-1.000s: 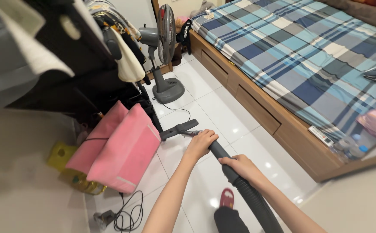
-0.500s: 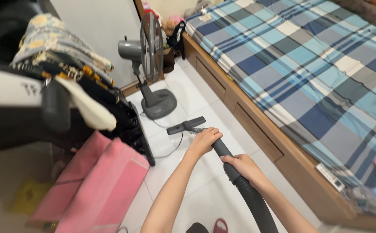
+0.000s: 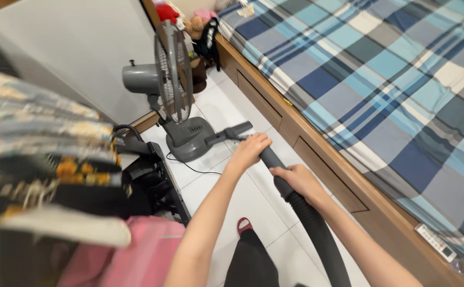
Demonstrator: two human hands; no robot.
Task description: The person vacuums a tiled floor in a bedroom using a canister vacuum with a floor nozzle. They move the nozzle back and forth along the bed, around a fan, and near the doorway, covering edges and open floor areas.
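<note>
Along the dark grey ribbed vacuum hose [image 3: 309, 223], the right hand [image 3: 301, 180] is clamped around the tube, with the left hand [image 3: 250, 149] wrapped tight just ahead. Its flat grey floor nozzle [image 3: 226, 133] rests on the white tiled floor [image 3: 253, 204], touching the round base of the grey pedestal fan [image 3: 176, 95], beside the wooden bed frame [image 3: 317, 151] under its blue checked sheet [image 3: 381, 69].

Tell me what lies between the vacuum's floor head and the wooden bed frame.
In the head view, only bare white tiled floor separates the vacuum floor head from the wooden bed frame. The grey fan's base sits on the head's other side, touching or almost touching it.
</note>
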